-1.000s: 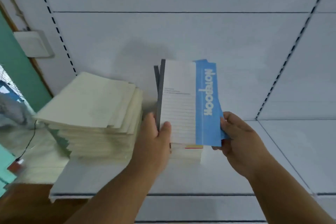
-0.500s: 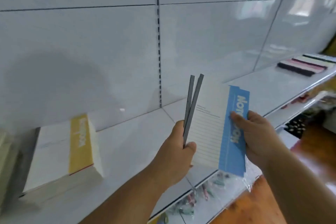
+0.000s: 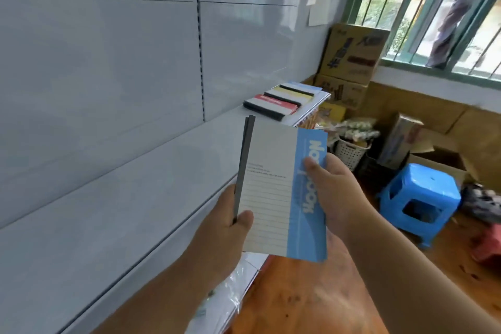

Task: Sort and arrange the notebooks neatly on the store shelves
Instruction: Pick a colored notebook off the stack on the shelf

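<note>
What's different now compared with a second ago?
The view has swung right along the shelf: the stacks at the left are gone from sight, and a row of notebooks and a blue stool now show. Both hands, left and right, still hold the blue notebooks.

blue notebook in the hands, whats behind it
Behind the front blue notebook a second dark spine shows at its left edge, so at least one more notebook is there. Its cover is hidden. The left hand and right hand grip both.
</note>
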